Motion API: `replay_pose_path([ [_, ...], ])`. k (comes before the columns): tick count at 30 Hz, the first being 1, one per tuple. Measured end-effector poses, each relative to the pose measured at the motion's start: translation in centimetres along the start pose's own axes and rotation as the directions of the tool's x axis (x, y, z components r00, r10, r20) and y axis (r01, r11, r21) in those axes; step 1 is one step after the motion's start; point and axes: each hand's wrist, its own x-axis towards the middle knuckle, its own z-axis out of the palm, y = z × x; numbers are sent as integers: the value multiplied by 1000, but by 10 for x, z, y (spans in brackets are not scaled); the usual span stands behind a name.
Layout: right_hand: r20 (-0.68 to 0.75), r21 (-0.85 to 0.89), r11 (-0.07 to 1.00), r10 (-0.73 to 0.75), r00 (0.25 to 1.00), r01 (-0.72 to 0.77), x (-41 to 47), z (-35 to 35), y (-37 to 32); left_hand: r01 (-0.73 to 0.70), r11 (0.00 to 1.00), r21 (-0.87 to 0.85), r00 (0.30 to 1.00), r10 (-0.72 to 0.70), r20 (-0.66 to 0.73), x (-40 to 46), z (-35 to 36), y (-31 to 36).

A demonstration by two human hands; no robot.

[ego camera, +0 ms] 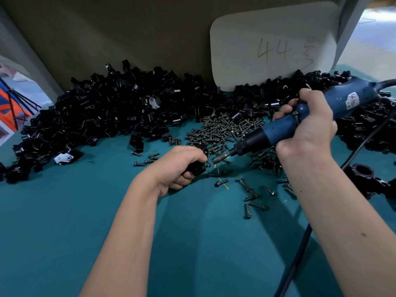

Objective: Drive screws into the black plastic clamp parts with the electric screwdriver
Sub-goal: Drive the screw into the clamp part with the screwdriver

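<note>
Head view: the left hand (180, 166) curls its grip round a black clamp part (198, 167) on the teal worktop (64, 221). The right hand (308, 127) clasps the blue electric screwdriver (285, 125), angled down-left, tip just beside the part, near the screw pile (222, 129).

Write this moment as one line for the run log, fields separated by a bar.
left hand: grips black clamp part | right hand: holds electric screwdriver | bit tip: beside part's screw, contact unclear | screw pile: behind
</note>
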Motion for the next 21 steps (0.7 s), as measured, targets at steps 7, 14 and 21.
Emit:
replay_pose_path([
  [7,10,1,1000,1,1000,-1,-2,1,5,-53,997,58,998,51,37,-1,4,2],
  [14,24,-37,999,-17,1000,18,-2,3,6,-72,995,72,996,68,51,0,6,3],
  [21,29,-22,1000,-21,999,22,-2,1,9,-75,995,65,996,72,55,-1,6,3],
])
